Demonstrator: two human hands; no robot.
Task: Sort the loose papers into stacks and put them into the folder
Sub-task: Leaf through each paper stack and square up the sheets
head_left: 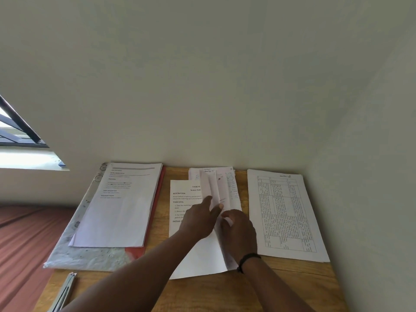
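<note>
Centrally, both hands, left hand [199, 218] and right hand [238, 233], on creased paper [216, 190].

- The middle printed sheet [182, 199] carries bold headings: "TASK ID" (cut off), "DESCRIPTION", "TASK GOAL" and "INITIAL…", partly covered by the left hand [198, 218].
- Its numbered lines begin "1. Take the watering…" and "2. Return the…".
- The table sheet [286, 212] at the right has a handwritten heading ending in "2"; its cells are too small to read.
- The print on the left stack [119, 203] is blurred.

Bare forearms; a black band [248, 260] circles the right wrist.
</note>
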